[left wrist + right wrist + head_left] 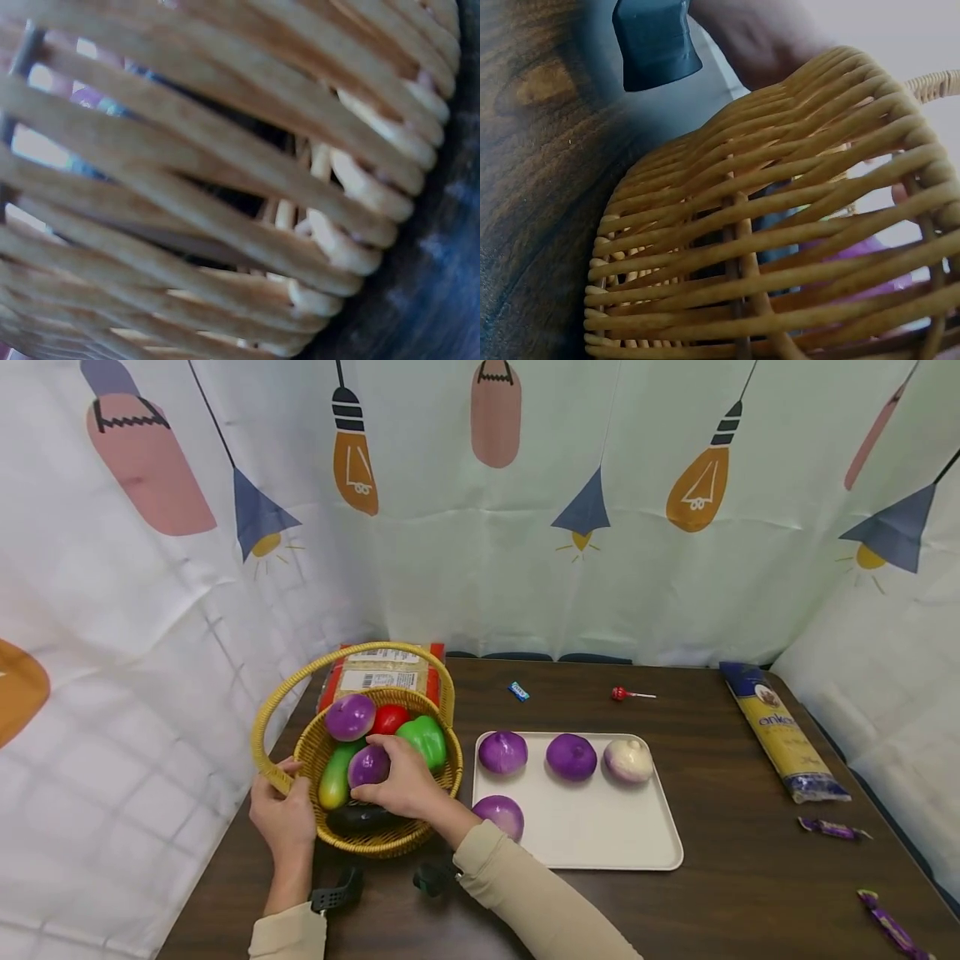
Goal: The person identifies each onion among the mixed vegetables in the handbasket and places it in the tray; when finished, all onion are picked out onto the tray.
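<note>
Right fingers [387, 742] pinching purple onion [367, 767]! Left fingers [289, 767] gripping basket handle [263, 731]: best brace firmly, pinch lightly, avoid nudging green pepper [426, 739] just beside right fingers.

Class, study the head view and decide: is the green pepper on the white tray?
No, the green pepper lies inside the yellow wicker basket, beside the white tray.

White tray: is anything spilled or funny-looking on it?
Nothing looks spilled. The pale vegetable at the back right of the white tray looks like the odd one out: it's mostly cream, while the other three vegetables are purple.
</note>
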{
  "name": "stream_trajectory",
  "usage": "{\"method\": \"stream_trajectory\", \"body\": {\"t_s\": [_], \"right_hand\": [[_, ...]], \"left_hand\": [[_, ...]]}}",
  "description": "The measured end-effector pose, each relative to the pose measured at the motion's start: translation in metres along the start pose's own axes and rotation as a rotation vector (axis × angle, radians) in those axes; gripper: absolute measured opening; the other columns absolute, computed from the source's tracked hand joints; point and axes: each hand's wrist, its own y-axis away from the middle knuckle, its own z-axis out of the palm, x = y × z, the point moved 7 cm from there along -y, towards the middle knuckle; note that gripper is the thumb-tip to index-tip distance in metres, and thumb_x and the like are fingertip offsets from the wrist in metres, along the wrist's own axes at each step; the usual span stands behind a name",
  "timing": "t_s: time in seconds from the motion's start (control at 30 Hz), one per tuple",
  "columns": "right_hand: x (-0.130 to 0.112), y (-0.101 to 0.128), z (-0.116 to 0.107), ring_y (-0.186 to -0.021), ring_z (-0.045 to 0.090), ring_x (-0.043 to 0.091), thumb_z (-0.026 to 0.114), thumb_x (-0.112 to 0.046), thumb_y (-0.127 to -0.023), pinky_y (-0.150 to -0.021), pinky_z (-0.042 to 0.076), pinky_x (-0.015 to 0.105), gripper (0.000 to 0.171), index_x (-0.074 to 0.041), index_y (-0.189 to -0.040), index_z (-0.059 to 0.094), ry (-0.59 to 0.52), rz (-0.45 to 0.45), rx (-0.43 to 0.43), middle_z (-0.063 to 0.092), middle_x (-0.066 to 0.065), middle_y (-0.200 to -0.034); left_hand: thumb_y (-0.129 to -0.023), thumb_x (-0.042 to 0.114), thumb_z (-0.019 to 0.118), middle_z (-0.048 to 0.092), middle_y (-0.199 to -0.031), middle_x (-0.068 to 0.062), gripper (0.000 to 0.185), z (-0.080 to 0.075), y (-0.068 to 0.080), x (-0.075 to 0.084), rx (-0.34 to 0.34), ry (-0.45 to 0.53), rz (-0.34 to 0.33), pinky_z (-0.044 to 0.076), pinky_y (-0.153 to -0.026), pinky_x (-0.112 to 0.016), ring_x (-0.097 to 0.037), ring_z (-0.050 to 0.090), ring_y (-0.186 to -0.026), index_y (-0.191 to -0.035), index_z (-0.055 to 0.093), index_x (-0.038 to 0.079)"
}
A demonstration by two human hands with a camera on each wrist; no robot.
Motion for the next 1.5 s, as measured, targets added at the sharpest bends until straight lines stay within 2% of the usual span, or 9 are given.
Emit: {"method": "stream_trajectory", "body": {"t_s": [0.27,0.5,0.6,0.77,0.9,1.03,1.23,1.37,1.5], "right_hand": [[0.000,-0.004,0.012,-0.110,0.050,0.012,0.084,-0.033,-0.074,-0.093,0.047,0.028,0.069,-0.018,-0.134,0.053,0.095,0.039,-0.015,0.044,0.000,-0.131],[0.003,-0.008,0.018,-0.100,0.051,0.010,0.086,-0.031,-0.072,-0.086,0.047,0.024,0.060,-0.019,-0.121,0.054,0.023,0.085,-0.030,0.049,-0.002,-0.124],[0.005,-0.009,0.016,-0.099,0.051,0.010,0.086,-0.030,-0.072,-0.086,0.048,0.025,0.061,-0.019,-0.123,0.053,0.005,0.103,-0.019,0.052,-0.003,-0.117],[0.004,-0.008,0.013,-0.101,0.052,0.010,0.085,-0.033,-0.072,-0.088,0.048,0.027,0.067,-0.021,-0.128,0.052,0.011,0.097,0.006,0.052,-0.003,-0.119],[-0.003,-0.002,0.009,-0.100,0.050,0.009,0.086,-0.035,-0.070,-0.087,0.048,0.026,0.065,-0.023,-0.124,0.052,0.002,0.068,0.036,0.050,-0.005,-0.120],[-0.013,0.012,-0.005,-0.100,0.050,0.008,0.086,-0.034,-0.070,-0.085,0.048,0.026,0.066,-0.025,-0.122,0.047,-0.069,0.032,0.043,0.046,-0.006,-0.118],[-0.020,0.041,-0.041,-0.100,0.053,0.009,0.085,-0.035,-0.071,-0.084,0.048,0.025,0.071,-0.027,-0.128,0.042,-0.157,-0.039,0.049,0.049,-0.005,-0.118],[-0.007,0.059,-0.066,-0.106,0.053,0.011,0.085,-0.041,-0.070,-0.088,0.049,0.030,0.078,-0.030,-0.134,0.043,-0.150,-0.072,0.088,0.048,-0.005,-0.125],[0.014,0.078,-0.094,-0.112,0.052,0.015,0.087,-0.038,-0.069,-0.091,0.047,0.037,0.080,-0.027,-0.137,0.047,-0.126,-0.092,0.153,0.045,-0.003,-0.131]], "left_hand": [[-0.085,-0.002,0.055,0.061,-0.106,0.005,0.021,-0.001,0.000,-0.001,-0.004,0.001,-0.013,0.039,-0.081,-0.021,-0.006,0.052,-0.097,-0.102,0.067,-0.005],[-0.085,-0.003,0.055,0.057,-0.102,0.012,0.021,-0.001,0.000,0.000,-0.015,-0.003,-0.001,0.039,-0.080,-0.020,-0.003,0.051,-0.095,-0.102,0.067,-0.006],[-0.084,-0.003,0.055,0.056,-0.100,0.013,0.021,-0.001,0.000,0.000,-0.010,0.000,0.004,0.039,-0.080,-0.020,-0.003,0.051,-0.095,-0.101,0.067,-0.006],[-0.084,-0.003,0.054,0.056,-0.100,0.013,0.021,0.000,0.000,0.000,-0.009,-0.005,0.004,0.039,-0.079,-0.019,-0.003,0.051,-0.095,-0.101,0.068,-0.006],[-0.085,-0.002,0.055,0.056,-0.101,0.013,0.022,0.000,-0.001,-0.001,-0.016,-0.011,-0.017,0.040,-0.081,-0.019,-0.004,0.051,-0.097,-0.102,0.067,-0.006],[-0.085,-0.002,0.055,0.056,-0.102,0.012,0.021,0.000,-0.001,-0.003,-0.018,-0.011,-0.028,0.039,-0.082,-0.020,-0.004,0.051,-0.098,-0.102,0.067,-0.005],[-0.084,-0.003,0.055,0.058,-0.104,0.010,0.022,0.000,-0.003,-0.005,-0.020,-0.013,-0.014,0.037,-0.083,-0.021,-0.003,0.050,-0.098,-0.102,0.068,-0.006],[-0.084,-0.003,0.055,0.058,-0.106,0.008,0.023,-0.001,-0.003,-0.005,-0.021,-0.013,-0.019,0.037,-0.082,-0.021,-0.003,0.050,-0.097,-0.102,0.068,-0.005],[-0.085,-0.003,0.055,0.058,-0.106,0.007,0.022,0.000,-0.003,-0.004,-0.026,-0.013,-0.019,0.037,-0.082,-0.022,-0.003,0.050,-0.097,-0.102,0.068,-0.006]]}}
